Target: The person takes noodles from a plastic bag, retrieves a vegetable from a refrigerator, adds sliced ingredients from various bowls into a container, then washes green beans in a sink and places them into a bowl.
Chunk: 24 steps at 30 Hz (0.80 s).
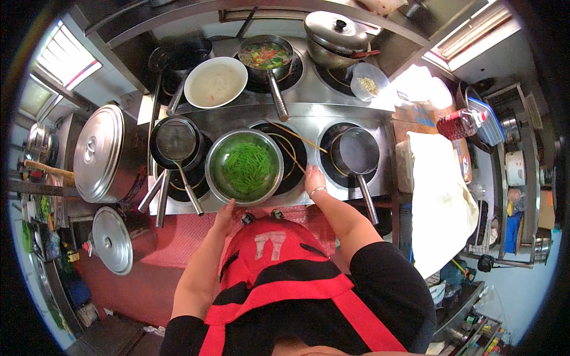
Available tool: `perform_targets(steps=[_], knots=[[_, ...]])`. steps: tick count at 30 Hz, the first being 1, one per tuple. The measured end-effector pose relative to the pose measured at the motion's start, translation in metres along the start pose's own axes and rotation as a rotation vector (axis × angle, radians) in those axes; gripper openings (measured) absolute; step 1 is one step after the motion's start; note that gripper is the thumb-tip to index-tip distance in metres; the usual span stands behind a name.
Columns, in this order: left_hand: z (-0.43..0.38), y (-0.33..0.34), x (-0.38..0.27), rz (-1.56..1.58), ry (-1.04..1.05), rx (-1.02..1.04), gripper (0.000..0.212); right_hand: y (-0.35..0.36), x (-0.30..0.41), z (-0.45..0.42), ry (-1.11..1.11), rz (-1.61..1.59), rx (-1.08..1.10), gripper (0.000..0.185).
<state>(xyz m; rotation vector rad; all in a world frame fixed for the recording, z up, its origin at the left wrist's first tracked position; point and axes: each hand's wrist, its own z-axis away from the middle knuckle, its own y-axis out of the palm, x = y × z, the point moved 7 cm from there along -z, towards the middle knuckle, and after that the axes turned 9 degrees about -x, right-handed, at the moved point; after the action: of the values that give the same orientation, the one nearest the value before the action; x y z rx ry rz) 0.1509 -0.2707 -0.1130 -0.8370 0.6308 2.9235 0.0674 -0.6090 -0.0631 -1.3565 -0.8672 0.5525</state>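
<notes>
A steel bowl (213,184) of cut green beans (246,167) stands at the stove's front edge, over part of the middle front burner. My left hand (226,216) is at the bowl's near rim; whether its fingers grip the rim is unclear. My right hand (314,180), with a bracelet at the wrist, is by the near ends of two long wooden chopsticks (297,135) lying across the burner; whether it holds one cannot be told. Right of it, a saucepan (359,151) sits on the right front burner. Stacked pans, with a strainer (176,140) on top, sit at left.
Behind stand a white bowl of cloudy liquid (216,83), a pan of mixed vegetables (266,55), a lidded pot (336,38) and a clear tub (368,82). Pan handles jut over the stove's front edge. A large lidded pot (100,153) is at left, a white cloth (438,200) at right.
</notes>
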Motion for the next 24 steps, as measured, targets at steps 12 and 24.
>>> perform_targets(steps=[12, 24], knots=[[-0.009, 0.015, 0.008, 0.056, 0.024, -0.089, 0.031, -0.039, 0.047, -0.053, -0.023, -0.389, -0.179, 0.024], [0.011, 0.024, -0.005, -0.117, -0.117, -0.404, 0.029, -0.054, 0.231, -0.160, 0.409, -1.547, 0.388, 0.060]])
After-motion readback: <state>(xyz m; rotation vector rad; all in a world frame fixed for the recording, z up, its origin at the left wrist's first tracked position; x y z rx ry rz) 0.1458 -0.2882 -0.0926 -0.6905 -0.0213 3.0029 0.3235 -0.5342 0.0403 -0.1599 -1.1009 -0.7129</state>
